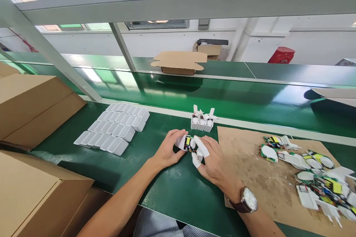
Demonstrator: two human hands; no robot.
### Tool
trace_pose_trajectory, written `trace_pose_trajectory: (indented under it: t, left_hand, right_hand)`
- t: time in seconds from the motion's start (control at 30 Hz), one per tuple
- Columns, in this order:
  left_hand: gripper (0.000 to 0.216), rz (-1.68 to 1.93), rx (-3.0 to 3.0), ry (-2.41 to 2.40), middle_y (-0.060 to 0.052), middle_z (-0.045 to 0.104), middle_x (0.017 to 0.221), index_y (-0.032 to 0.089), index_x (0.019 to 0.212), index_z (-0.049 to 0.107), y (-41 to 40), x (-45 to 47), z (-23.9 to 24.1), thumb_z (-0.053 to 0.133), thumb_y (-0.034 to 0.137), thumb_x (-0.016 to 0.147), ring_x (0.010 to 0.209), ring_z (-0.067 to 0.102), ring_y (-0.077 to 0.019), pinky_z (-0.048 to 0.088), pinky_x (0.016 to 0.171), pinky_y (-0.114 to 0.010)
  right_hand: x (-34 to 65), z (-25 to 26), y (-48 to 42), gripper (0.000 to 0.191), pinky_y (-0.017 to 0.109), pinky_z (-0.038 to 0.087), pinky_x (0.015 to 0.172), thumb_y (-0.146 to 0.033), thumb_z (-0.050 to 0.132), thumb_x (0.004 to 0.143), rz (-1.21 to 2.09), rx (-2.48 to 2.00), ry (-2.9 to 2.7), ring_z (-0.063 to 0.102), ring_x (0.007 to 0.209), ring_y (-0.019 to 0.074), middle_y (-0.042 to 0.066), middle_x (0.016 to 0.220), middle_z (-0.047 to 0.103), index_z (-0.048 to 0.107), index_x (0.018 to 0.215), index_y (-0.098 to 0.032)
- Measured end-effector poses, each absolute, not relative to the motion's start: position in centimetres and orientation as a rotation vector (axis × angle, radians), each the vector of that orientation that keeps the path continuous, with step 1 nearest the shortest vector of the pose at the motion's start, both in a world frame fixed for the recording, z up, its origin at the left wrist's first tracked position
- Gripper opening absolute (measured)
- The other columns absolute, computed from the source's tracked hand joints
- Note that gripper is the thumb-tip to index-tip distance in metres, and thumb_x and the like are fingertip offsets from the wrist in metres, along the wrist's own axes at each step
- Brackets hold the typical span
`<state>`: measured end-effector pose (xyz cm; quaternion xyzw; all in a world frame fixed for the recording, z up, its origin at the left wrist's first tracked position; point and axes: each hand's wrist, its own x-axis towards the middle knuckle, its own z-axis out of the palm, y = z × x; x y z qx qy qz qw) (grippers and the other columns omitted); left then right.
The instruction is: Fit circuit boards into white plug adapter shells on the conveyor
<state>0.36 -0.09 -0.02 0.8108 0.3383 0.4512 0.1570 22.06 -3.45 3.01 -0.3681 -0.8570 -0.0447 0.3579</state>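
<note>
My left hand (170,149) grips a small white plastic housing (180,142) between thumb and fingers, in front of me over the green bench. At the housing's open end is a circuit board (189,143) with a yellow-wrapped part and some wires. My right hand (209,155), with white finger cots on thumb and forefinger, pinches the board's near end; those fingers partly hide it. How deep the board sits in the housing I cannot tell. Just beyond my hands stand three filled housings (202,124), upright, with white pieces sticking out of their tops.
Rows of white housings (114,126) stand to the left. At the right, loose circuit boards with white plug parts (314,170) lie on a brown cardboard sheet (244,166). Large cardboard boxes (36,107) flank the left side. A green conveyor belt (222,92) runs behind the bench.
</note>
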Motion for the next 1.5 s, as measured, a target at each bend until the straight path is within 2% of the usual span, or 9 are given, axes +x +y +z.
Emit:
trace_pose_trajectory:
  t: [0.17, 0.37, 0.47, 0.53, 0.67, 0.87, 1.2, 1.37, 1.5]
  left_hand:
    - [0.074, 1.311, 2.296, 0.875, -0.013, 0.067, 0.134, 0.027, 0.154, 0.038, -0.4, 0.7, -0.3, 0.072, 0.020, 0.089, 0.126, 0.059, -0.0279, 0.056, 0.103, -0.050]
    - [0.079, 1.129, 2.062, 0.803, -0.015, 0.057, 0.148, 0.026, 0.157, 0.031, -0.6, 0.6, -1.0, 0.070, 0.021, 0.089, 0.133, 0.060, -0.0287, 0.052, 0.112, -0.049]
    - [0.069, 1.154, 1.972, 0.807, -0.016, 0.064, 0.138, 0.023, 0.149, 0.043, -0.3, 0.8, -1.0, 0.072, 0.024, 0.087, 0.126, 0.065, -0.0284, 0.054, 0.108, -0.047]
    - [0.056, 1.207, 1.914, 0.872, -0.015, 0.069, 0.126, 0.020, 0.136, 0.057, -0.1, 1.0, -0.8, 0.077, 0.030, 0.084, 0.115, 0.069, -0.0271, 0.056, 0.102, -0.045]
    - [0.067, 1.180, 1.579, 0.816, -0.013, 0.073, 0.113, 0.018, 0.133, 0.057, 0.2, 1.3, -0.9, 0.085, 0.044, 0.077, 0.098, 0.074, -0.0239, 0.059, 0.093, -0.042]
    - [0.074, 1.163, 1.433, 0.803, -0.015, 0.070, 0.126, 0.021, 0.136, 0.056, -0.5, 1.5, -0.8, 0.089, 0.045, 0.073, 0.108, 0.071, -0.0255, 0.055, 0.101, -0.047]
    - [0.100, 1.257, 1.550, 0.857, -0.017, 0.062, 0.143, 0.025, 0.150, 0.044, -0.9, 1.3, 0.0, 0.095, 0.040, 0.066, 0.132, 0.060, -0.0321, 0.047, 0.113, -0.051]
    - [0.072, 1.247, 1.692, 1.006, -0.010, 0.069, 0.126, 0.025, 0.143, 0.051, -1.0, 1.6, 0.1, 0.084, 0.037, 0.080, 0.115, 0.067, -0.0249, 0.052, 0.105, -0.045]
    - [0.039, 1.211, 1.785, 1.045, -0.008, 0.070, 0.113, 0.022, 0.123, 0.060, -1.0, 1.6, 0.4, 0.073, 0.032, 0.088, 0.099, 0.067, -0.0203, 0.056, 0.092, -0.039]
  right_hand:
    - [22.2, 2.6, -3.4, 0.072, 0.057, 0.057, 0.099, -0.013, 0.053, 0.096, -0.080, -0.920, -2.257, 0.061, 0.118, 0.0353, 0.018, 0.130, 0.066, 0.025, 0.162, -0.015]
    - [22.3, 2.7, -3.3, 0.055, 0.051, 0.059, 0.100, -0.026, 0.055, 0.101, 0.138, -0.955, -2.186, 0.062, 0.122, 0.0312, 0.015, 0.130, 0.067, 0.041, 0.153, -0.021]
    - [22.6, 2.3, -3.0, 0.045, 0.046, 0.061, 0.094, -0.018, 0.048, 0.102, 0.167, -0.934, -2.131, 0.068, 0.111, 0.0274, 0.012, 0.119, 0.070, 0.049, 0.147, -0.025]
    - [22.8, 1.6, -2.6, 0.046, 0.046, 0.060, 0.096, -0.017, 0.049, 0.101, 0.142, -0.926, -2.131, 0.067, 0.115, 0.0281, 0.013, 0.124, 0.068, 0.050, 0.146, -0.025]
    - [22.9, -0.3, -1.6, 0.050, 0.044, 0.061, 0.097, -0.021, 0.048, 0.100, 0.087, -0.849, -2.234, 0.065, 0.124, 0.0298, 0.014, 0.138, 0.062, 0.045, 0.150, -0.024]
    - [22.6, -0.8, -2.0, 0.042, 0.034, 0.066, 0.080, -0.019, 0.050, 0.099, 0.203, -0.815, -2.182, 0.076, 0.098, 0.0244, 0.009, 0.118, 0.072, 0.055, 0.140, -0.027]
    - [21.8, 3.2, -3.7, 0.040, 0.034, 0.065, 0.080, -0.011, 0.054, 0.094, 0.245, -1.039, -2.098, 0.073, 0.095, 0.0229, 0.009, 0.112, 0.070, 0.063, 0.130, -0.025]
    - [21.6, 1.7, -3.5, 0.032, 0.034, 0.065, 0.075, -0.008, 0.052, 0.091, 0.297, -1.128, -2.206, 0.072, 0.090, 0.0227, 0.010, 0.109, 0.068, 0.067, 0.116, -0.021]
    - [21.4, 0.7, -3.4, 0.032, 0.035, 0.064, 0.078, -0.012, 0.051, 0.096, 0.277, -1.073, -2.140, 0.071, 0.094, 0.0231, 0.010, 0.110, 0.067, 0.062, 0.124, -0.022]
